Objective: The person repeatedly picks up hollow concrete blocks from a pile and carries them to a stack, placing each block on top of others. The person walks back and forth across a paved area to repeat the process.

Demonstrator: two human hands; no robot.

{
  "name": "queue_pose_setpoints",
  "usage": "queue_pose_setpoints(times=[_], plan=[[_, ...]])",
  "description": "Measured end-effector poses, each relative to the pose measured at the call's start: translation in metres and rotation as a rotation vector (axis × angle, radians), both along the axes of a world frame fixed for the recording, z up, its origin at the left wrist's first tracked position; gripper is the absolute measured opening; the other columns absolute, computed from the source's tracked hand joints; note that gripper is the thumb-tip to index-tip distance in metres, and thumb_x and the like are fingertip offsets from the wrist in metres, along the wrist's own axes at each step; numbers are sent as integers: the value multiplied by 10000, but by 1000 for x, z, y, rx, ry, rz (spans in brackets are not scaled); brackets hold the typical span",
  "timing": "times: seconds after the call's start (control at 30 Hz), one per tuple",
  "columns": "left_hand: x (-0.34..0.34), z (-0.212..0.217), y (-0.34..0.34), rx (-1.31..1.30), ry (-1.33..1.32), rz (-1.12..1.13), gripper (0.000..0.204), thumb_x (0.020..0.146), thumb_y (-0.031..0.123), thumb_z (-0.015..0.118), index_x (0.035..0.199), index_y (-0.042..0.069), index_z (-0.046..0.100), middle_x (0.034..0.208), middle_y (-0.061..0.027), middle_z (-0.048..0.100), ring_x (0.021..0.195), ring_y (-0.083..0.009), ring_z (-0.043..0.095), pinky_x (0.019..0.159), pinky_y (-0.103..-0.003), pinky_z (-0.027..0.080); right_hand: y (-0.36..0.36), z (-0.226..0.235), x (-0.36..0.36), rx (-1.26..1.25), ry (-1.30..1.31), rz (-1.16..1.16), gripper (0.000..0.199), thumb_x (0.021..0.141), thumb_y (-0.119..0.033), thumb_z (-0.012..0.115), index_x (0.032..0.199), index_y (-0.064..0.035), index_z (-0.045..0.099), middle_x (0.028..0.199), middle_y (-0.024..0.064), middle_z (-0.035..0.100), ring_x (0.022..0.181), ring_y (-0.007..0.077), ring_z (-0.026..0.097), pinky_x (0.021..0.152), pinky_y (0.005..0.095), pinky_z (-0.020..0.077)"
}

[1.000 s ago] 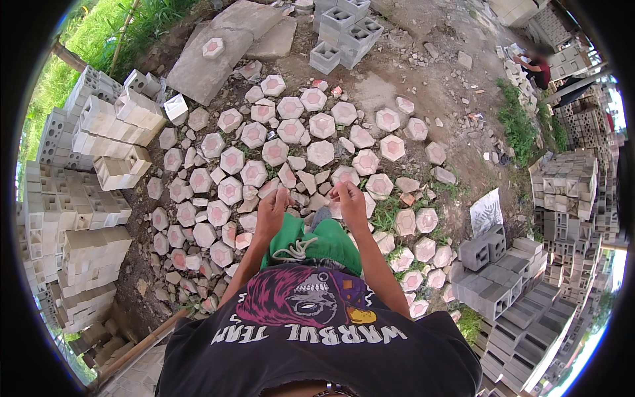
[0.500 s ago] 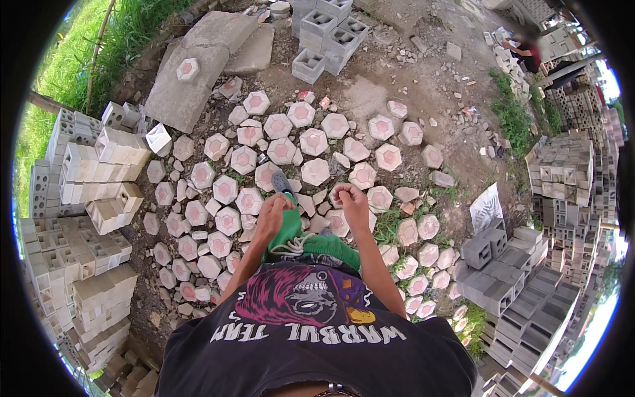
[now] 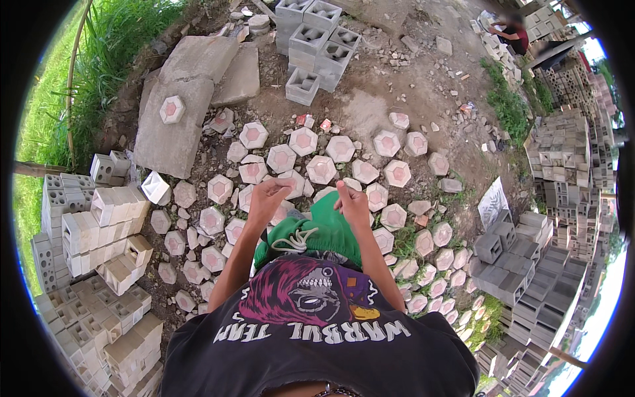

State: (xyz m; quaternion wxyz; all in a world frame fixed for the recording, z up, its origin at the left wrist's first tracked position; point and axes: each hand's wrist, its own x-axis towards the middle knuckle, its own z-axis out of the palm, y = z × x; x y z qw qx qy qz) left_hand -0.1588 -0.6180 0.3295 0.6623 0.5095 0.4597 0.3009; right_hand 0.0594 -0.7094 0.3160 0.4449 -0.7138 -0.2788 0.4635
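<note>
My left hand [image 3: 267, 200] hovers over the ground in front of my green shorts [image 3: 311, 233], its fingers loosely bent inward and holding nothing I can see. To its right is my right hand [image 3: 354, 203], also above the paving, loosely curled with one digit standing apart and nothing in it. Hexagonal concrete pavers [image 3: 321, 170] with pinkish centres lie below and ahead of both hands, touching neither. Another paver [image 3: 172, 110] rests on a cracked concrete slab [image 3: 175, 135] at the far left.
Grey hollow blocks [image 3: 308, 43] stand stacked ahead. Pale blocks [image 3: 109, 212] rise on the left, and more grey blocks [image 3: 512, 255] on the right. Rubble lies between the pavers. A seated person [image 3: 514, 36] is at the far right; grass [image 3: 126, 40] borders the far left.
The view has shifted forward over the pavers. My hands are a little farther apart, and my left hand has risen and loosened. My foot is now hidden behind the raised green shorts.
</note>
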Motion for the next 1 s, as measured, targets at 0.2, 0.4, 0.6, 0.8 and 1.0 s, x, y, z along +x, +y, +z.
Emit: queue_pose_setpoints(times=[0.2, 0.4, 0.6, 0.8, 1.0], plan=[[9, -19, 34, -117, 24, 4, 180, 768, 65, 722, 912, -22, 658, 959, -76, 661, 836, -124, 621, 756, -251, 501, 75, -22, 13, -4, 214, 15, 750, 880, -666, 398, 454, -50, 445, 435, 52, 474, 414, 152, 495, 464, 287, 409], [32, -16, 99, -154, 46, 184, 197, 765, 83, 752, 744, 14, 569, 803, -50, 621, 731, -97, 596, 678, -237, 495, 210, -31, 28, 35, 227, 221, 676, 917, -619, 372, 486, -99, 344, 471, 14, 404, 472, 126, 489, 507, 283, 403], [70, -19, 195, -76, 167, 399, 312, 776, 109, 751, 629, 70, 478, 682, -6, 549, 593, -52, 472, 551, -215, 390, 351, -36, 51, 92, 96, 467, 627, 927, -556, 437, 522, -81, 378, 489, -7, 402, 454, 101, 409, 479, 293, 359], [112, -39, 266, -44, 261, 409, 405, 824, 149, 713, 570, 89, 403, 585, 32, 469, 576, -47, 443, 542, -208, 359, 448, -24, 100, 273, 39, 469, 690, 804, -549, 658, 477, -87, 262, 470, -59, 267, 478, 60, 252, 441, 307, 216], [149, -23, 337, -53, 350, 336, 486, 917, 354, 579, 546, 48, 508, 547, 3, 524, 514, -45, 419, 473, -239, 315, 476, -25, 148, 70, 36, 347, 641, 805, -433, 702, 465, -110, 265, 462, -76, 266, 469, 44, 231, 423, 298, 199]])
